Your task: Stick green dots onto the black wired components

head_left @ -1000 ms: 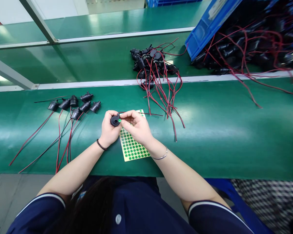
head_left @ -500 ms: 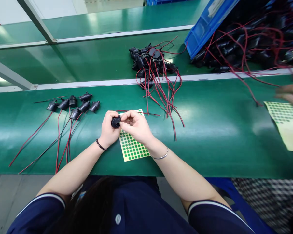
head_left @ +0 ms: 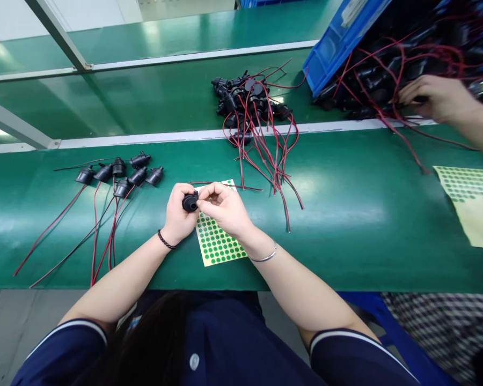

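Spanning the full width, a green worktable (head_left: pixel 358 236) ends at a near edge just before the person's torso and at a white rail (head_left: pixel 153 140) on its far side. Beyond the rail, at upper right, a blue crate (head_left: pixel 336 51) stands tilted beside a heap of black parts with red wires (head_left: pixel 386 75); a co-worker's hand (head_left: pixel 437 99) reaches into this heap. Both forearms cross the near edge and converge toward the middle. A broad stretch of green surface separates the right forearm (head_left: pixel 306 289) from a second sticker sheet (head_left: pixel 481 220); a narrower one lies between the left forearm (head_left: pixel 124 284) and seven loose black parts (head_left: pixel 123 187). Between the hands and the rail, wire ends trail from a pile of parts (head_left: pixel 251 99). A sheet of green dots (head_left: pixel 219 244) lies partly beneath the right hand (head_left: pixel 227 214), whose thumb and forefinger draw narrow at the held fitting's right side; whether they close on anything cannot be told. The left hand (head_left: pixel 179 217) curls around this black fitting (head_left: pixel 190 202), its holed end facing up, above the sheet's left edge.
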